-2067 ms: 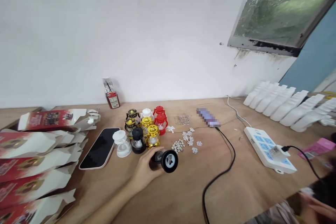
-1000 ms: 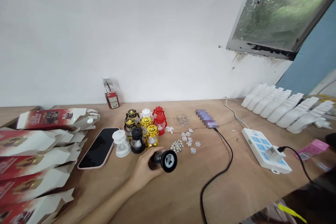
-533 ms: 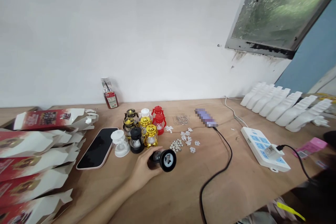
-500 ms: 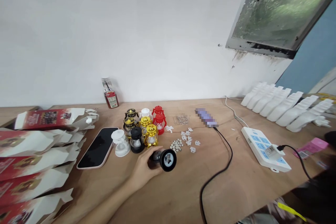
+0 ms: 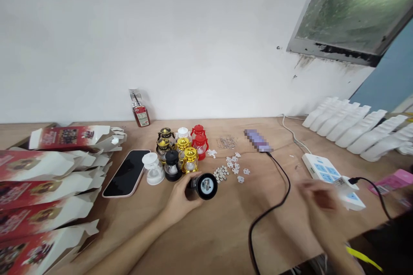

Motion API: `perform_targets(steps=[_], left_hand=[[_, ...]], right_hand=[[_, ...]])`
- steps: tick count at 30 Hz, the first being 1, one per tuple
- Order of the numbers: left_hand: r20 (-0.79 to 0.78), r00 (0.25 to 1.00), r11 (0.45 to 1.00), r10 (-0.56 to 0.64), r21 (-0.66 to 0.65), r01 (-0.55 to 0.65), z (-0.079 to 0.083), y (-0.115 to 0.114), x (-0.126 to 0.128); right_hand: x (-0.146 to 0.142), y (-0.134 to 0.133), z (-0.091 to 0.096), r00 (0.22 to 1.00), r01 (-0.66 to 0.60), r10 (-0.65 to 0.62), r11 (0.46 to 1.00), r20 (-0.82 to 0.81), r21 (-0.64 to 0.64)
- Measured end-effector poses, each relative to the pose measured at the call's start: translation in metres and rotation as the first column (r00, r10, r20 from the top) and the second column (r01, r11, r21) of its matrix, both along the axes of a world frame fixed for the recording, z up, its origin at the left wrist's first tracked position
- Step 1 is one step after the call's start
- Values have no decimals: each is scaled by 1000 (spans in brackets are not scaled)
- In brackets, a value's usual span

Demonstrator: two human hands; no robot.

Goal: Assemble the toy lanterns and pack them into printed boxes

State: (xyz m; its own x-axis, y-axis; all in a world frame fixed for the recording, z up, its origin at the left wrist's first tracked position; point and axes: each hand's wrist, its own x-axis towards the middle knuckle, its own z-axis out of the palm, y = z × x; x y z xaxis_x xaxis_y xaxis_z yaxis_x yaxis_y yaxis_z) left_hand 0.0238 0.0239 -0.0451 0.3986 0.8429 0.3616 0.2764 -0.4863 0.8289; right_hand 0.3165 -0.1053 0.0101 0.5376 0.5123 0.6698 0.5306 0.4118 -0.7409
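My left hand (image 5: 180,200) grips a small black lantern (image 5: 204,186) lying on its side on the wooden table (image 5: 209,240), its round base facing me. Just behind it stands a cluster of miniature lanterns (image 5: 180,154) in gold, red, white and black. A little pile of small white and metal parts (image 5: 230,168) lies to the right of the held lantern. My right hand (image 5: 319,206) is over the table at the right, close to the black cable (image 5: 274,206). It is smeared by motion, so its fingers cannot be read.
Red and white cartons (image 5: 41,180) are stacked at the left, beside a phone (image 5: 126,173) lying face up. A white power strip (image 5: 332,176) and a row of white moulded pieces (image 5: 355,129) occupy the right. A small bottle (image 5: 139,111) stands by the wall.
My right hand has come into view over the table at the right, moving fast. The left hand keeps its hold on the black lantern. The view has shifted a little.
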Motion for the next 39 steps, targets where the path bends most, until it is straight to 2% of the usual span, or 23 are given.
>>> perform_targets(steps=[1, 3, 5, 7, 9, 13, 18, 24, 28, 33, 39], left_hand=[[5, 1000, 1000, 3, -11, -3, 0, 0, 0], [3, 1000, 1000, 8, -26, -8, -1, -1, -1], [-5, 1000, 1000, 6, -29, -7, -1, -1, -1], [-3, 1000, 1000, 0, -21, 0, -1, -2, -1], [6, 1000, 1000, 1, -8, -1, -1, -2, 0], [4, 1000, 1000, -3, 17, 3, 2, -3, 1], [-9, 1000, 999, 5, 47, -5, 2, -2, 0], [-30, 1000, 998, 6, 66, -4, 2, -2, -1], [-46, 999, 999, 2, 51, 0, 5, -3, 0], [-49, 999, 999, 0, 51, 2, 4, -3, 0], [-55, 998, 999, -3, 48, 6, 3, -3, 0]], right_hand=[[-14, 16, -6, 993, -109, 113, 990, 45, -87], [-47, 39, -14, 935, -305, 333, 931, 120, -203], [-79, 51, -16, 839, -453, 493, 867, 230, -207], [-102, 58, -14, 721, -559, 555, 820, 414, -124], [-115, 64, -14, 637, -602, 515, 797, 573, -47], [-119, 74, -26, 597, -599, 408, 800, 691, 45], [-117, 74, -34, 568, -547, 340, 837, 750, 34], [-118, 73, -33, 647, -515, 400, 857, 649, -15], [-116, 73, -31, 640, -465, 376, 884, 670, -52], [-111, 70, -28, 633, -496, 401, 867, 662, -51], [-110, 73, -35, 613, -559, 446, 828, 652, -41]])
